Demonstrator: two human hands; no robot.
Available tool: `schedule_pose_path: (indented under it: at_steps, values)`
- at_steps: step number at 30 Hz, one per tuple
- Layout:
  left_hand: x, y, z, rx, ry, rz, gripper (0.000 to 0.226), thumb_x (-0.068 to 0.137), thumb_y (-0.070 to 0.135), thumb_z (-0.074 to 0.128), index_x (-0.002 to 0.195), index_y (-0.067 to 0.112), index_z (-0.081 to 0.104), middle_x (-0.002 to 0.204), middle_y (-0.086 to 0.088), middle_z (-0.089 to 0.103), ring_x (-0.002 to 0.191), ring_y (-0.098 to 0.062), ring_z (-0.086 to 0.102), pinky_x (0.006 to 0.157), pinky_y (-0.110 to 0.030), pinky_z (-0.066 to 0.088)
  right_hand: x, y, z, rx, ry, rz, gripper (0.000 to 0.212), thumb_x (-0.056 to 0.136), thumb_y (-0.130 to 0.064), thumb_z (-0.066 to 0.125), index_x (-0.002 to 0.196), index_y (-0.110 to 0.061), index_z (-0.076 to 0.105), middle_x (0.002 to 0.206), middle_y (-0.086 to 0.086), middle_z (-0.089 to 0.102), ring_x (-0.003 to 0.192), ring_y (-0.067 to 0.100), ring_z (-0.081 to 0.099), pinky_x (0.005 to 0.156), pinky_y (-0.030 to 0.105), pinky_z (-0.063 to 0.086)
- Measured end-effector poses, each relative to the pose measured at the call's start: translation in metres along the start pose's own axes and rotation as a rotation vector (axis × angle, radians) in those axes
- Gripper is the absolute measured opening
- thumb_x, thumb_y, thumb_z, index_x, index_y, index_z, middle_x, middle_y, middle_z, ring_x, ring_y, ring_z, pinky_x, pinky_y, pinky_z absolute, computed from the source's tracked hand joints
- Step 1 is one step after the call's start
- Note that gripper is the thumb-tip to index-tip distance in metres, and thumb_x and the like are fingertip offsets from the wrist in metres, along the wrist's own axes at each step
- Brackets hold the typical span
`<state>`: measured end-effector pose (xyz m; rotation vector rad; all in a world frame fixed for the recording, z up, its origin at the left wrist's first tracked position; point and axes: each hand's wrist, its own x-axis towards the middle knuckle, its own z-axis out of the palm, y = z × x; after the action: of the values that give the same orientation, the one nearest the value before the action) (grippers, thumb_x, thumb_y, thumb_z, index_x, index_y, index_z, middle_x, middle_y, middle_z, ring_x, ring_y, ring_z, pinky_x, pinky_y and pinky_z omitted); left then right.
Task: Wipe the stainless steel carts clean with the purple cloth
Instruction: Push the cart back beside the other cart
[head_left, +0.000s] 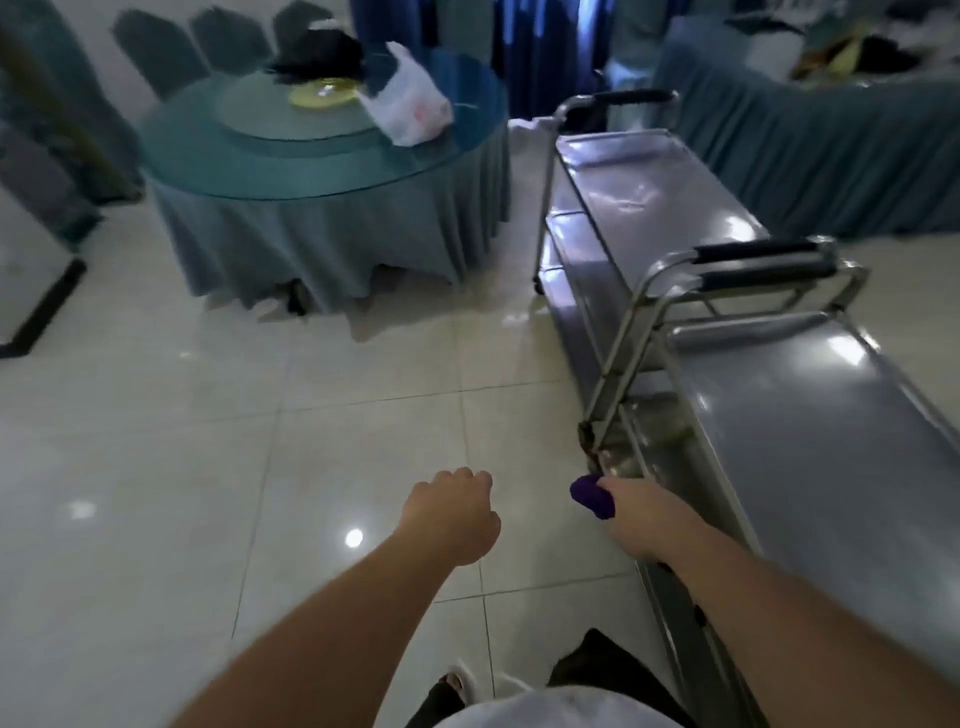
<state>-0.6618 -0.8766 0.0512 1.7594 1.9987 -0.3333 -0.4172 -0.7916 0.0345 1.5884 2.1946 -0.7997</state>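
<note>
Two stainless steel carts stand in a row on the right. The near cart has a bare shiny top and black-padded handles at its far end. The far cart stands beyond it with its own handle at the back. My right hand grips the bunched purple cloth beside the near cart's lower left edge. My left hand hangs over the floor with curled fingers and holds nothing.
A round table with a blue-green skirt and glass turntable stands ahead left, bearing a white plastic bag and a yellow plate. Covered chairs stand behind it. Another skirted table is at the back right. Glossy tile floor spreads on the left.
</note>
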Motion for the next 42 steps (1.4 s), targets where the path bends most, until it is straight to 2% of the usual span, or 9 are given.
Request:
schedule_pose_path:
  at_steps: [6, 12, 18, 23, 26, 32, 35, 38, 42]
  values:
    - [0.084, 0.025, -0.033, 0.083, -0.025, 0.215, 0.048, 0.104, 0.039, 0.044, 0.148, 0.023, 0.048, 0.142, -0.002, 0.056, 0.128, -0.027, 0.054, 0.103, -0.044, 0.043, 0.02, 0.025, -0.011, 0.184, 0.061, 0.161, 0.014, 0.103, -0.031, 0.049, 0.109, -0.024, 0.059, 0.101, -0.001, 0.067, 0.091, 0.016, 0.065, 0.092, 0.038, 0.056]
    - [0.157, 0.061, -0.081, 0.171, -0.015, 0.285, 0.046, 0.103, 0.039, 0.044, 0.146, 0.024, 0.05, 0.138, -0.001, 0.059, 0.125, -0.027, 0.056, 0.102, -0.043, 0.044, 0.073, 0.06, -0.051, 0.234, 0.078, 0.225, 0.019, 0.095, -0.011, 0.057, 0.111, -0.02, 0.061, 0.1, 0.001, 0.067, 0.092, 0.017, 0.066, 0.091, 0.038, 0.057]
    - [0.217, 0.082, -0.127, 0.234, 0.002, 0.336, 0.048, 0.105, 0.038, 0.043, 0.151, 0.026, 0.047, 0.141, 0.0, 0.058, 0.128, -0.025, 0.056, 0.101, -0.041, 0.044, 0.117, 0.085, -0.086, 0.302, 0.079, 0.221, 0.029, 0.095, -0.009, 0.056, 0.123, -0.016, 0.06, 0.112, 0.005, 0.065, 0.101, 0.019, 0.064, 0.093, 0.035, 0.055]
    - [0.269, 0.099, -0.145, 0.336, -0.036, 0.469, 0.045, 0.105, 0.039, 0.041, 0.147, 0.026, 0.05, 0.139, 0.001, 0.058, 0.125, -0.024, 0.056, 0.101, -0.041, 0.044, 0.132, 0.099, -0.085, 0.399, 0.116, 0.302, 0.02, 0.096, -0.012, 0.053, 0.114, -0.013, 0.061, 0.107, 0.004, 0.066, 0.093, 0.018, 0.062, 0.073, 0.026, 0.047]
    - [0.306, 0.104, -0.155, 0.392, -0.052, 0.566, 0.043, 0.104, 0.04, 0.042, 0.144, 0.026, 0.052, 0.137, 0.001, 0.059, 0.124, -0.024, 0.056, 0.099, -0.04, 0.044, 0.141, 0.101, -0.079, 0.471, 0.128, 0.414, 0.025, 0.095, -0.015, 0.053, 0.118, -0.019, 0.06, 0.109, 0.001, 0.066, 0.093, 0.016, 0.061, 0.078, 0.029, 0.049]
    - [0.394, 0.099, -0.169, 0.439, -0.133, 0.759, 0.046, 0.104, 0.039, 0.043, 0.147, 0.028, 0.052, 0.143, 0.001, 0.059, 0.128, -0.024, 0.057, 0.104, -0.04, 0.048, 0.165, 0.087, -0.065, 0.681, 0.181, 0.676, 0.023, 0.105, -0.03, 0.052, 0.125, -0.022, 0.06, 0.112, 0.001, 0.068, 0.092, 0.016, 0.061, 0.082, 0.03, 0.051]
    - [0.43, 0.088, -0.168, 0.448, -0.183, 0.843, 0.047, 0.104, 0.04, 0.044, 0.149, 0.031, 0.051, 0.147, 0.004, 0.057, 0.13, -0.023, 0.056, 0.106, -0.039, 0.047, 0.175, 0.064, -0.058, 0.765, 0.232, 0.814, 0.018, 0.106, -0.034, 0.047, 0.11, -0.022, 0.06, 0.093, -0.001, 0.066, 0.079, 0.014, 0.062, 0.064, 0.028, 0.046]
    - [0.456, 0.081, -0.164, 0.486, -0.214, 0.876, 0.047, 0.104, 0.039, 0.045, 0.149, 0.03, 0.051, 0.146, 0.003, 0.058, 0.129, -0.024, 0.057, 0.105, -0.039, 0.047, 0.185, 0.04, -0.05, 0.798, 0.233, 0.892, 0.017, 0.105, -0.031, 0.047, 0.111, -0.023, 0.06, 0.09, -0.002, 0.061, 0.073, 0.01, 0.055, 0.055, 0.024, 0.036]
    - [0.476, 0.086, -0.152, 0.534, -0.21, 0.89, 0.043, 0.103, 0.039, 0.047, 0.144, 0.029, 0.054, 0.141, 0.0, 0.062, 0.123, -0.026, 0.061, 0.101, -0.04, 0.05, 0.202, 0.021, -0.041, 0.841, 0.227, 0.922, 0.019, 0.101, -0.024, 0.05, 0.116, -0.023, 0.061, 0.101, 0.0, 0.067, 0.082, 0.017, 0.058, 0.071, 0.028, 0.043]
